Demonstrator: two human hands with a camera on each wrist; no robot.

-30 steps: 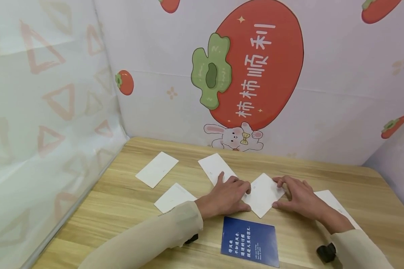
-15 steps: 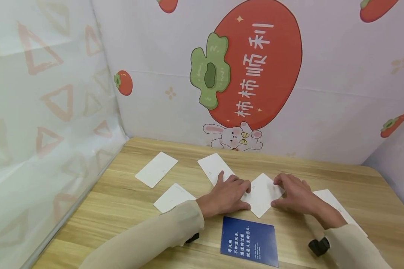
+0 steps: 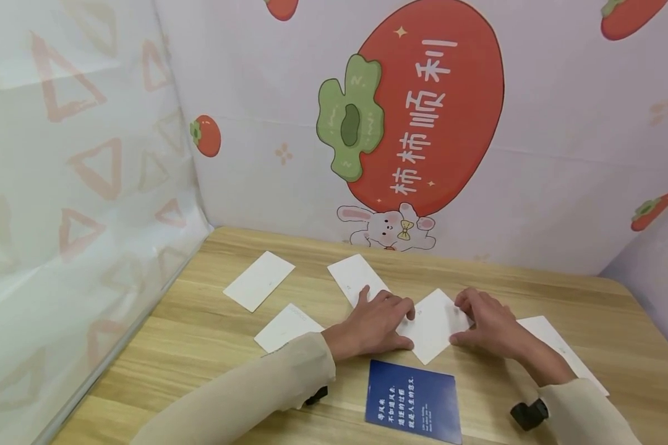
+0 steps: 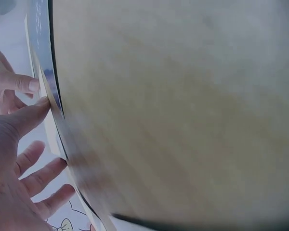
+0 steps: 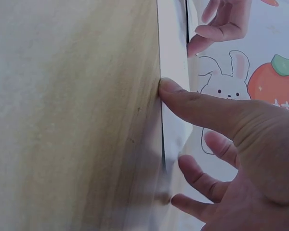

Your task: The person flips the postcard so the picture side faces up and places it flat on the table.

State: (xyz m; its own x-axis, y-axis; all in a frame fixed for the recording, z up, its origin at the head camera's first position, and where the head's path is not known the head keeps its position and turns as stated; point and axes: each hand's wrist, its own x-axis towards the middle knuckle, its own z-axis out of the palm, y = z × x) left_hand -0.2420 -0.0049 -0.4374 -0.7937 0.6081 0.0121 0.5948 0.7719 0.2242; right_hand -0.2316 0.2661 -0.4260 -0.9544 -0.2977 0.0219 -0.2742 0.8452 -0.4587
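Head view shows a white card [image 3: 433,327] on the wooden surface [image 3: 184,352], between the left hand [image 3: 372,324] and right hand [image 3: 490,324], each pinching a corner by its edges with thumb and bent fingers; a blue card [image 3: 414,408] lies just below it, four other white cards [image 3: 260,281] to both sides, a persimmon-print backdrop [image 3: 267,191] behind

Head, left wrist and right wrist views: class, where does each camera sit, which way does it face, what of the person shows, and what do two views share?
Head: worn on the head, facing forward and down at the table and wall; left hand, right hand and sleeves show.
Left wrist: on that wrist, facing low across the table; left hand large, part of the right hand beyond.
Right wrist: on that wrist, facing low across the table; right hand large, left hand beyond.
Shared by head and right wrist: both hands, rabbit print.
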